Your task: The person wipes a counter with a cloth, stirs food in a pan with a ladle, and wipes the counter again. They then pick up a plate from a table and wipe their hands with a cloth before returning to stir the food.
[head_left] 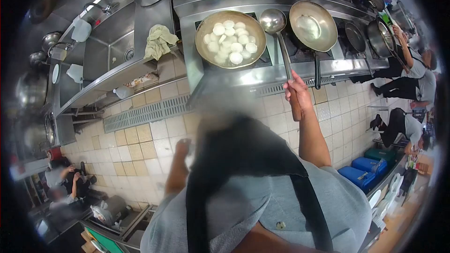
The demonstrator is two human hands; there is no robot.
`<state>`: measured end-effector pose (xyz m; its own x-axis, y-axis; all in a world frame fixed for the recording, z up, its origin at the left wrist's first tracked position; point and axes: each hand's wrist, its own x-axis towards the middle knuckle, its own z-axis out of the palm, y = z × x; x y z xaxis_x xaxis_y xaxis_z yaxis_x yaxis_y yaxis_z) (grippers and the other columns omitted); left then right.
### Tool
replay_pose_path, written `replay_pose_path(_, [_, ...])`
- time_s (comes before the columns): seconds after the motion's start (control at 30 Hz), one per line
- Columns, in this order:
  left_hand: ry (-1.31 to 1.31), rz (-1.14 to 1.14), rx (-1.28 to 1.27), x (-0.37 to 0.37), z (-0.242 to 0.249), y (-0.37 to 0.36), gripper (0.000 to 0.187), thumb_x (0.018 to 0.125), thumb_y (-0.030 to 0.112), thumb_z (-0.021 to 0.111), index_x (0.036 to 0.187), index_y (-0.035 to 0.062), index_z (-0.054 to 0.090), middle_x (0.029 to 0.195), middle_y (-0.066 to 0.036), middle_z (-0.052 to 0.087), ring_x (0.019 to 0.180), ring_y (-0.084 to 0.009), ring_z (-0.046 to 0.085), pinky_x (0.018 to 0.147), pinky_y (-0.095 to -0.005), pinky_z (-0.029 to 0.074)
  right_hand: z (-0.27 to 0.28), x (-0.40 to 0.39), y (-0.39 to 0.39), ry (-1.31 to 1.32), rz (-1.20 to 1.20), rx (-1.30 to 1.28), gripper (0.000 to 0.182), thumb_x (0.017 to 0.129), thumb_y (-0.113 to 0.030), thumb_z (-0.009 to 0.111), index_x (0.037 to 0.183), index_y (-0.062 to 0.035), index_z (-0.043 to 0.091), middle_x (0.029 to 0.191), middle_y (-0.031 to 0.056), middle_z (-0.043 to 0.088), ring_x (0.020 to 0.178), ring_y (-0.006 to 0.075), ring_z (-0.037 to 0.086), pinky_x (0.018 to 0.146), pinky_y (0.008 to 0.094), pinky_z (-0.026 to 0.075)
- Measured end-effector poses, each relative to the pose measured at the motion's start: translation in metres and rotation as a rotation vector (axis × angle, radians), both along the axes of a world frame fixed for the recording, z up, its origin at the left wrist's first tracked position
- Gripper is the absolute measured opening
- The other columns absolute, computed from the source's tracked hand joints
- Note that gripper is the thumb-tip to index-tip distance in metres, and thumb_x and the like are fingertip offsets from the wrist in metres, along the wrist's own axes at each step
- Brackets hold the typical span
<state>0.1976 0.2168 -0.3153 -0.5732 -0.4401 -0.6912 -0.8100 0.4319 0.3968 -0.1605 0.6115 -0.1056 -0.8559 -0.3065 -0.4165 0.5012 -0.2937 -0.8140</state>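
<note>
My right hand is closed around the wooden grip of a long metal ladle. The ladle's bowl is up over the stove, between a wok and a pan. In the wok, on the left burner, several round white pieces sit in liquid. To the right stands a shallow metal pan with a black handle and a little liquid in it. My left hand hangs low at my side over the floor, blurred, with its fingers not clear. Haze blurs the area in front of my apron.
A steel sink is at the left, with a crumpled cloth on the counter edge beside it. A floor drain grate runs below the stove. Other people work at the far right and lower left. Blue bins stand behind on the right.
</note>
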Motion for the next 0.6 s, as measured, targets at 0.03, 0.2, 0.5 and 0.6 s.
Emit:
replay_pose_path(0.03, [-0.007, 0.007, -0.005, 0.01, -0.003, 0.004, 0.039, 0.094, 0.034, 0.054, 0.119, 0.0056, 0.063, 0.118, -0.02, 0.063, 0.106, -0.0321, 0.062, 0.092, -0.0413, 0.049, -0.003, -0.008, -0.001, 0.007, 0.019, 0.083, 0.061, 0.089, -0.009, 0.061, 0.145, -0.0066, 0.037, 0.082, 0.0072, 0.063, 0.057, 0.0124, 0.055, 0.048, 0.0275, 0.045])
replay_pose_path(0.2, [0.136, -0.303, -0.173, 0.052, -0.008, 0.006, 0.038, 0.09, 0.034, 0.056, 0.109, 0.0044, 0.069, 0.115, -0.021, 0.065, 0.111, -0.0372, 0.06, 0.096, -0.0421, 0.047, -0.075, -0.059, 0.01, 0.165, 0.038, 0.439, 0.04, 0.09, -0.006, 0.06, 0.129, -0.0024, 0.055, 0.092, 0.0053, 0.066, 0.073, 0.0128, 0.061, 0.065, 0.0268, 0.051])
replay_pose_path(0.5, [0.136, -0.609, -0.272, 0.072, -0.021, -0.008, 0.034, 0.093, 0.023, 0.048, 0.121, 0.0117, 0.062, 0.12, -0.02, 0.062, 0.112, -0.0362, 0.059, 0.097, -0.0453, 0.047, -0.122, -0.044, 0.033, 0.527, -0.213, 0.879, 0.029, 0.087, -0.006, 0.063, 0.115, 0.0011, 0.064, 0.103, 0.0083, 0.066, 0.088, 0.0157, 0.061, 0.084, 0.0281, 0.049])
replay_pose_path(0.6, [0.116, -0.534, -0.241, 0.058, -0.017, -0.016, 0.034, 0.095, 0.028, 0.048, 0.121, 0.0105, 0.062, 0.119, -0.023, 0.062, 0.112, -0.0383, 0.058, 0.095, -0.0468, 0.047, -0.118, -0.018, 0.049, 0.645, -0.236, 1.105, 0.027, 0.086, -0.006, 0.061, 0.113, -0.0001, 0.065, 0.105, 0.0134, 0.065, 0.094, 0.0222, 0.062, 0.087, 0.0313, 0.049])
